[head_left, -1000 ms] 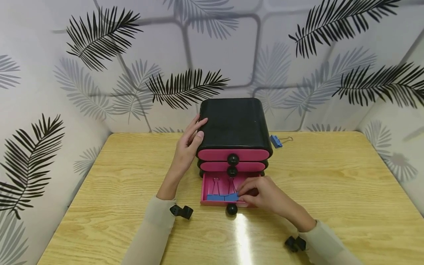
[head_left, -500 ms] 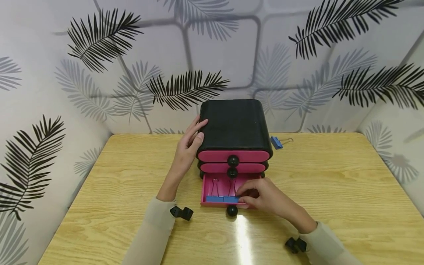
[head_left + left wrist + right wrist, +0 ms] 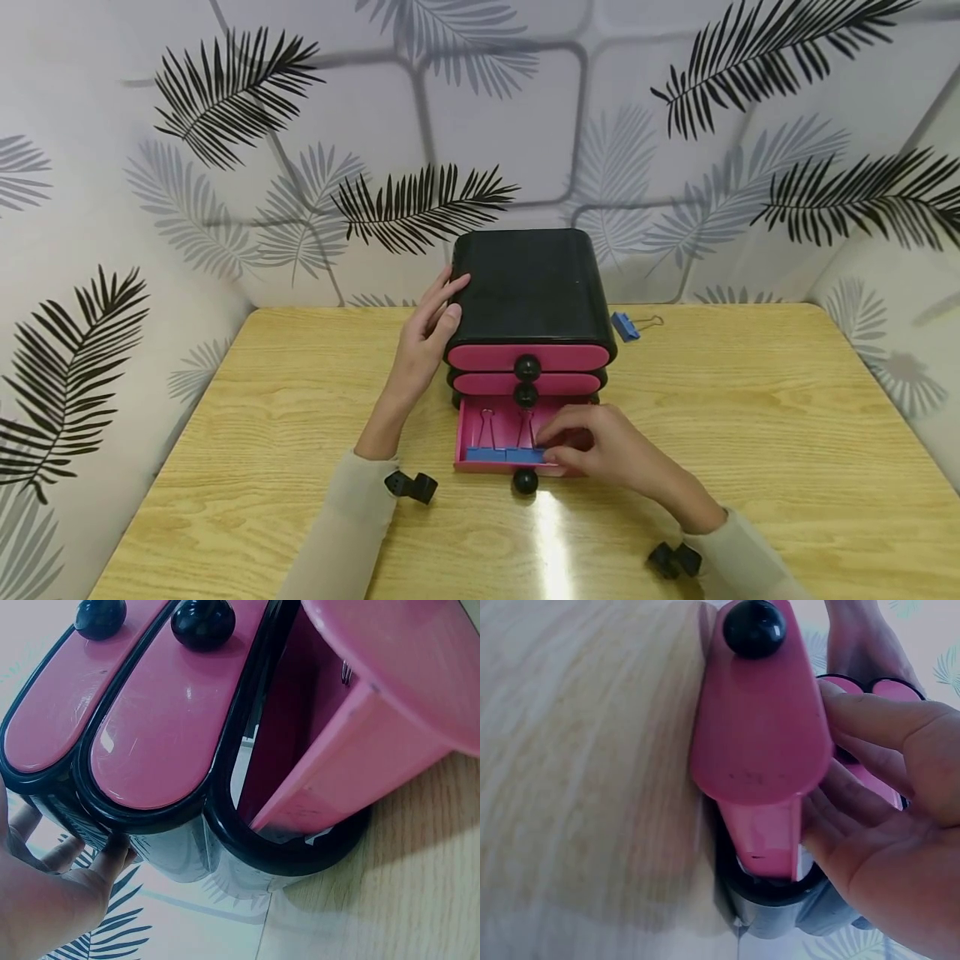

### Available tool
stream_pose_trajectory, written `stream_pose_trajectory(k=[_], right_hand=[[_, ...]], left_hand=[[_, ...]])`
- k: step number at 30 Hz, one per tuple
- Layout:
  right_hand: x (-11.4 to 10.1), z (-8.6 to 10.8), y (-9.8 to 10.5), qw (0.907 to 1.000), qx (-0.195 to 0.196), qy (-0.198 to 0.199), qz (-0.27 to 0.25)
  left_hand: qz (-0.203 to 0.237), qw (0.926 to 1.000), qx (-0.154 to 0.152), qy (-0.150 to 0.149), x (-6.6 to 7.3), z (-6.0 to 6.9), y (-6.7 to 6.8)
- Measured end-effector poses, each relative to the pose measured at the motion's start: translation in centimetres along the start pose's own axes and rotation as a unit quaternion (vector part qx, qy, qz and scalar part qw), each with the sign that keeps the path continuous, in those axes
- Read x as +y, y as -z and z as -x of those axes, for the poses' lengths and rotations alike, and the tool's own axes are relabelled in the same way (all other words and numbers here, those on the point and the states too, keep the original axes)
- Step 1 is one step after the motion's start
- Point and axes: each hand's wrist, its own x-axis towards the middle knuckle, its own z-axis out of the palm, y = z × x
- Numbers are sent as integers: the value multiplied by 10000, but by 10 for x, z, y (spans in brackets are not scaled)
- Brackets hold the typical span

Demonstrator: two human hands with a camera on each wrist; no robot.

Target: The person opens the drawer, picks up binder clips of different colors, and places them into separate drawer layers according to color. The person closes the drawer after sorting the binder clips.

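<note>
A small black chest (image 3: 528,287) with pink drawer fronts stands on the table, its lowest drawer (image 3: 461,433) pulled out. Two blue binder clips lie side by side at that drawer's front, the left clip (image 3: 486,455) and the right clip (image 3: 523,456), wire handles pointing back. My right hand (image 3: 611,450) reaches into the drawer from the right, thumb and fingers pinching the right clip's end; in the right wrist view the drawer front (image 3: 761,727) hides the fingertips' contact. My left hand (image 3: 422,346) rests against the chest's left side, fingers extended, fingertips on the top edge.
Another blue binder clip (image 3: 625,326) lies on the table right of the chest, towards the back. The wooden table (image 3: 262,467) meets a leaf-patterned wall (image 3: 495,117) behind. Round black knobs (image 3: 526,481) stick out from the drawers.
The right clip, tilted a second ago, now lies in line with the left one. My right hand has shifted only slightly; my left hand keeps its place on the chest.
</note>
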Motion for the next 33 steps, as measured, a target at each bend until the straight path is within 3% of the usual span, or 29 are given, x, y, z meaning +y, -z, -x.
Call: stream_pose_trajectory(k=[5,13,24,33], right_hand=[[-3,4,6,9991,401,168,8],[-8,11,16,9971,683,315,-149],[-10,24,44,9917,1222,400,93],[-10,30,62,9774,1939,737,418]], left_hand=[[17,10000,10,-12,-1,0,-1],[-71,10000,9,-27,0,-1,0],[-55,10000,11,-55,-2,0,-1],[-61,10000,14,-26,-1,0,0]])
